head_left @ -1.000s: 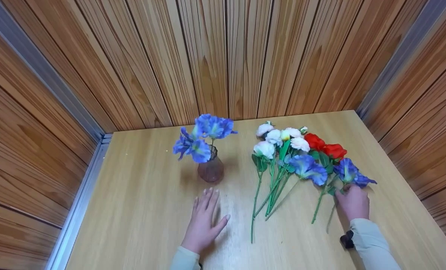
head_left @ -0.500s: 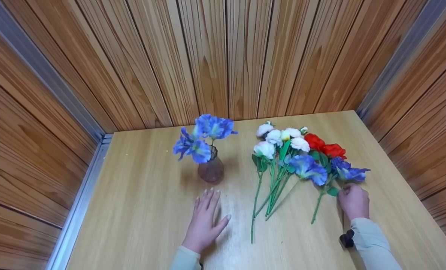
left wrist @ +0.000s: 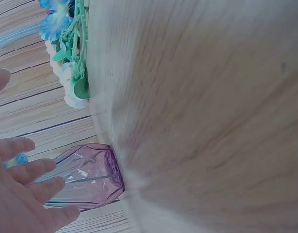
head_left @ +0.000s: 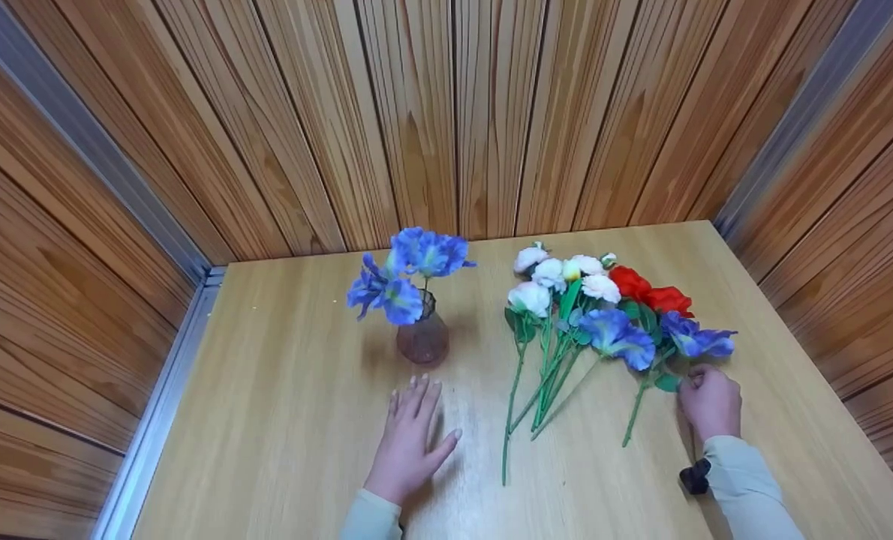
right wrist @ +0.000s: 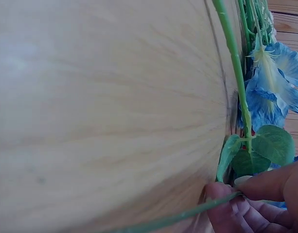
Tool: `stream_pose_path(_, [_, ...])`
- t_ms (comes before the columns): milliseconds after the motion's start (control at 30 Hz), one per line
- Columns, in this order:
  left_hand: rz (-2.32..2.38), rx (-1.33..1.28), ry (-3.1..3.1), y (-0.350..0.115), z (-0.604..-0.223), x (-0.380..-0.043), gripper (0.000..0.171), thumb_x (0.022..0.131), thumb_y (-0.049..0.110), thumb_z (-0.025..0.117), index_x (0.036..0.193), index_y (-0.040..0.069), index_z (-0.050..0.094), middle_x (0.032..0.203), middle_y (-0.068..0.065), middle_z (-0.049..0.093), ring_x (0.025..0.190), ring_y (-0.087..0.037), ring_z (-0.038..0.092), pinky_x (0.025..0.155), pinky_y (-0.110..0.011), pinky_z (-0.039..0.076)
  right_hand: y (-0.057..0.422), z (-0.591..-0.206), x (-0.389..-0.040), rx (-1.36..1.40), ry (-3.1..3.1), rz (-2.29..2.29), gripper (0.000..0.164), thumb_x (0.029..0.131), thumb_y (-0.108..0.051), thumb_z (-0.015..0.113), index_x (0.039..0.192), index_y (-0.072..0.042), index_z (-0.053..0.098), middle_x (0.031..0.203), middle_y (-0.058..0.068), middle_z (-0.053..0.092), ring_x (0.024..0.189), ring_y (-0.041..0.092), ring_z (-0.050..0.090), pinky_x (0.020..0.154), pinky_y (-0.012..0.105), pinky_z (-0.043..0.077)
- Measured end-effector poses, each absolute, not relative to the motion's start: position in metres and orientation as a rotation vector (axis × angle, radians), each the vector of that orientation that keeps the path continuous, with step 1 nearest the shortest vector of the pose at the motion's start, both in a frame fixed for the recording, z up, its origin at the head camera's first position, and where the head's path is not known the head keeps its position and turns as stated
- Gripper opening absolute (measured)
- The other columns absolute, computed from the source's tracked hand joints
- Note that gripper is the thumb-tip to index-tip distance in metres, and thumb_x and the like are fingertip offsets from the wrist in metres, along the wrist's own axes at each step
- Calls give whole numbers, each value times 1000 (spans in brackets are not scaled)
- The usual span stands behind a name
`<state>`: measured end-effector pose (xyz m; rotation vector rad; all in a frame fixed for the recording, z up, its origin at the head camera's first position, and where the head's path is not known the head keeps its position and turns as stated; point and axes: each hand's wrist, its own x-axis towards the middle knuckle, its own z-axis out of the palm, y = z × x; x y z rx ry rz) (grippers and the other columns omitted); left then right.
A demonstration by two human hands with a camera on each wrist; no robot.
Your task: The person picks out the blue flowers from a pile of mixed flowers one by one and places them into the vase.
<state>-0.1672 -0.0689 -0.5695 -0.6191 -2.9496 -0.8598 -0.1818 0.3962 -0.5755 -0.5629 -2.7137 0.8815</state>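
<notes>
My right hand (head_left: 709, 403) pinches the thin green stem (right wrist: 178, 218) of a blue flower (head_left: 696, 336) between thumb and fingers. This flower's head lies at the right end of a row of cut flowers, just below the red flowers (head_left: 668, 300). My left hand (head_left: 409, 442) is held with fingers straight and thumb spread, holding nothing. Just beyond its fingertips stands a purple-tinted glass vase (head_left: 422, 341). Blue flowers (head_left: 431, 253) rise from the vase and lean over its rim. In the left wrist view the vase (left wrist: 90, 174) appears close behind the fingers.
White flowers (head_left: 529, 298) and another blue flower (head_left: 617, 339) lie on the wooden table (head_left: 289, 420) between the vase and my right hand. Their green stems point toward me and partly cross. Wood-panelled walls (head_left: 416, 112) enclose the table at the back and sides.
The blue flower in my right hand has shifted left and slightly up, its head turning closer to the red flowers. My left hand and the vase stay almost still.
</notes>
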Motion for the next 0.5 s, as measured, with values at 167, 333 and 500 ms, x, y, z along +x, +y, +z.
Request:
stream_pose_path(167, [-840, -602, -2977, -69, -569, -167, 77, 91, 52, 56, 151, 14, 27, 157, -9, 19, 144, -28, 9, 112, -58, 6, 399, -571, -180, -574, -2697, 879, 25, 86, -2, 52, 103, 12, 61, 87, 26, 65, 79, 39, 61, 73, 54, 50])
stream_pose_path(333, [-798, -594, -2982, -71, -571, -168, 77, 91, 53, 54, 152, 15, 26, 158, -8, 18, 144, -29, 9, 111, -60, 6, 402, -562, -177, -549, -2657, 868, 24, 86, -3, 55, 105, 12, 61, 83, 23, 65, 72, 35, 61, 66, 49, 51])
stream_pose_path(500, [-787, -593, -2960, -72, -572, -170, 77, 91, 52, 55, 152, 14, 26, 157, -9, 20, 144, -30, 11, 110, -62, 7, 400, -551, -178, -533, -2641, 885, 24, 90, -6, 58, 108, 10, 59, 83, 20, 64, 68, 27, 60, 59, 34, 49])
